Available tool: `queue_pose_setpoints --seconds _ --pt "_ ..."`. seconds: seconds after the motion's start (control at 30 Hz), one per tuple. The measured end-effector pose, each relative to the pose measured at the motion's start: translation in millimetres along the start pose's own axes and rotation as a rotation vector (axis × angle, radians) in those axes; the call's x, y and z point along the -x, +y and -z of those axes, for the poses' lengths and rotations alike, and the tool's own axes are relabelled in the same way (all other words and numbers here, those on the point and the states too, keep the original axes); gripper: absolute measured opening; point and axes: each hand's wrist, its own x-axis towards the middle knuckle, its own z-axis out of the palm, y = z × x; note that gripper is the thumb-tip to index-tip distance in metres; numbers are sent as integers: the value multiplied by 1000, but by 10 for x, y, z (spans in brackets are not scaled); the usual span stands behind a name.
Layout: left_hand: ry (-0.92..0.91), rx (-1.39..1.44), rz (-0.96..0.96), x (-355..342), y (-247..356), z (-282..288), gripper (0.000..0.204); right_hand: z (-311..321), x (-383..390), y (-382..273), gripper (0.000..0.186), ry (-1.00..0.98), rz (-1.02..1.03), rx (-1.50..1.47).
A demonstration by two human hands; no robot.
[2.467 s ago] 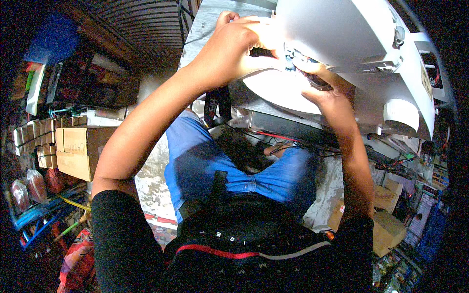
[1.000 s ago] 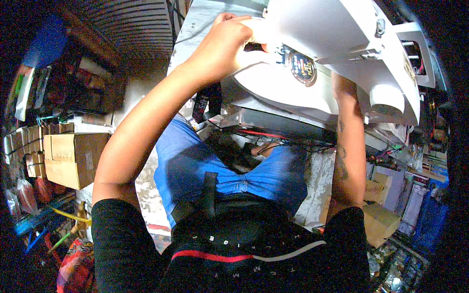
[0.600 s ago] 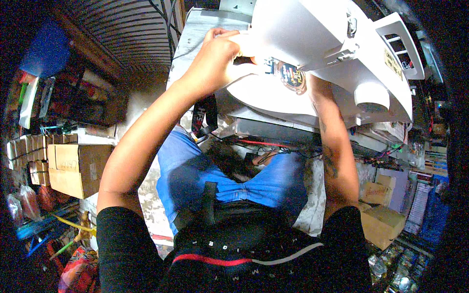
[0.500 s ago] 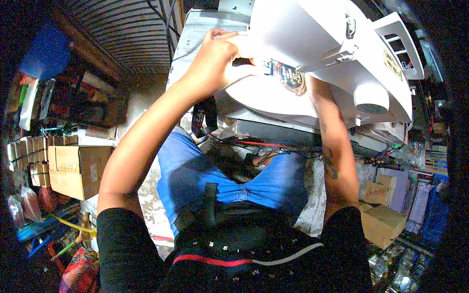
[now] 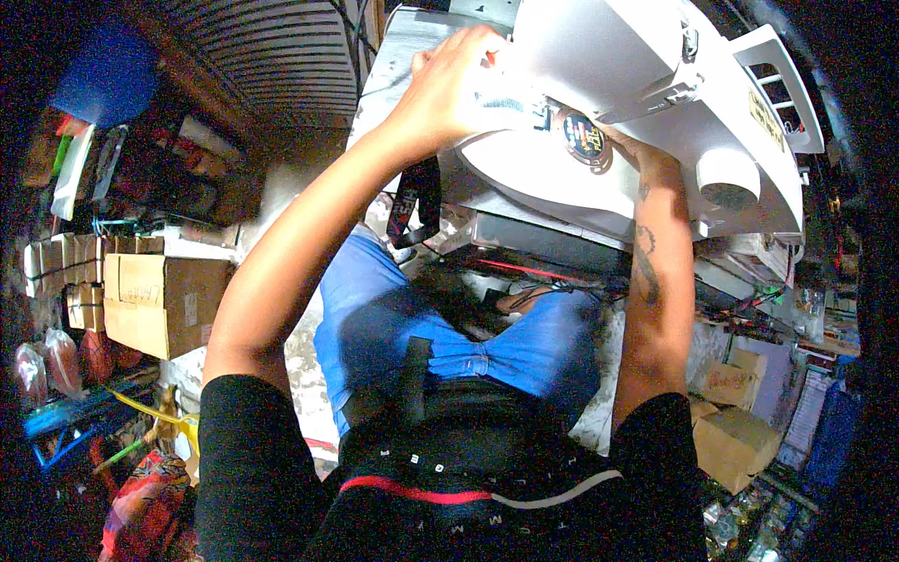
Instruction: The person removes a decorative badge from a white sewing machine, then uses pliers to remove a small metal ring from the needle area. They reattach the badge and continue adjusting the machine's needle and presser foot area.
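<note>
My left hand point(image 5: 448, 89) is at the left end of a white machine point(image 5: 613, 47) that looks like a sewing machine. Its fingers are curled, and glare washes out their tips. Beside them shows a small grey ridged piece point(image 5: 501, 105); I cannot tell whether the hand grips it. My right hand point(image 5: 632, 145) reaches under the machine's overhanging body, its fingers mostly hidden. Between the hands, a round badge or disc point(image 5: 587, 139) with a dark printed face sits on the brightly lit white bed point(image 5: 524, 169).
A round white knob point(image 5: 729, 178) juts from the machine's right side. A black strap point(image 5: 415, 201) hangs below its left end. Cardboard boxes stand at left point(image 5: 161, 304) and right point(image 5: 737, 445). Dark cables run beneath the table. A slatted grey panel point(image 5: 267, 66) is at upper left.
The whole view has shifted, moving the machine slightly right and down. My left hand has lifted a little at the machine's left end, uncovering the ridged piece. My right hand stays under the body.
</note>
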Motion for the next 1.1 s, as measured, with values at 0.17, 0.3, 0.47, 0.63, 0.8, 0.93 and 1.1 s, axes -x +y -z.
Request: queue_pose_setpoints --seconds 0.17,0.3,0.47,0.63,0.8,0.93,1.1 --pt "62 -144 -8 33 90 17 62 5 2 -51 40 0 8 2" --pt "154 -208 -80 94 196 47 54 8 -10 -90 41 3 17 4" --pt "121 -180 -46 147 237 34 50 12 -20 -92 42 3 35 17" --pt "103 -123 16 95 242 33 36 17 6 -70 42 2 42 28" --pt "-90 -28 168 30 251 136 62 36 -3 -81 43 5 47 31" --pt "-104 -158 157 44 266 162 60 32 10 -140 44 8 54 29" --pt "-61 -151 48 27 264 151 58 5 -12 -167 45 9 61 24"
